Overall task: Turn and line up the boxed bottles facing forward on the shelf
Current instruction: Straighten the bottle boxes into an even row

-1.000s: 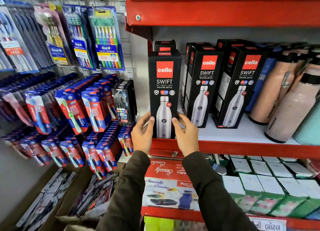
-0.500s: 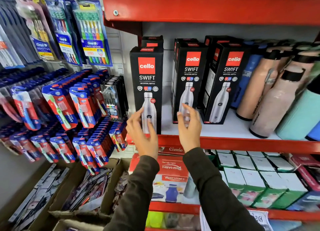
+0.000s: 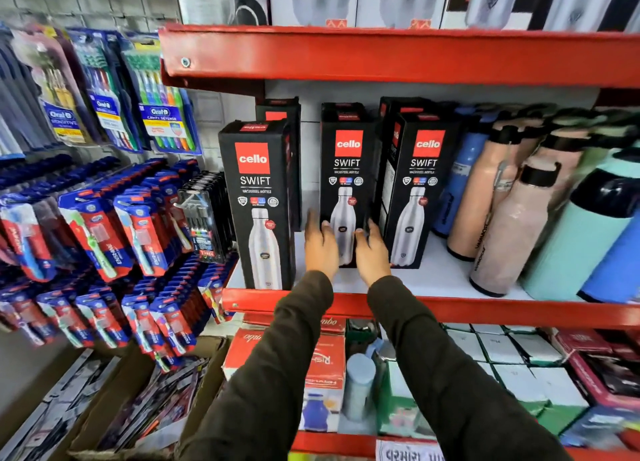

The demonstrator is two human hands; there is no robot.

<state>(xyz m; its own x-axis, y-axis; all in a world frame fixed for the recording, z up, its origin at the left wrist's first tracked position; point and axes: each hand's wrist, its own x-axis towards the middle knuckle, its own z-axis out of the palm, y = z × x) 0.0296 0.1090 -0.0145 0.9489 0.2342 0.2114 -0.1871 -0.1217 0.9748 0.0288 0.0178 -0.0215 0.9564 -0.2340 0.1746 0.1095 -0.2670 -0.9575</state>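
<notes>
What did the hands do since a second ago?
Both hands let go of the left Cello Swift box at the shelf's front edge and moved right to the middle box. The left hand and right hand now flank its lower part. The right box and the loose bottles stayed put.

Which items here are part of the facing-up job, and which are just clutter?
Job: left Cello box; middle Cello box; right Cello box; left hand; right hand.
Clutter: loose bottles; toothbrush packs; Modware boxes.
</notes>
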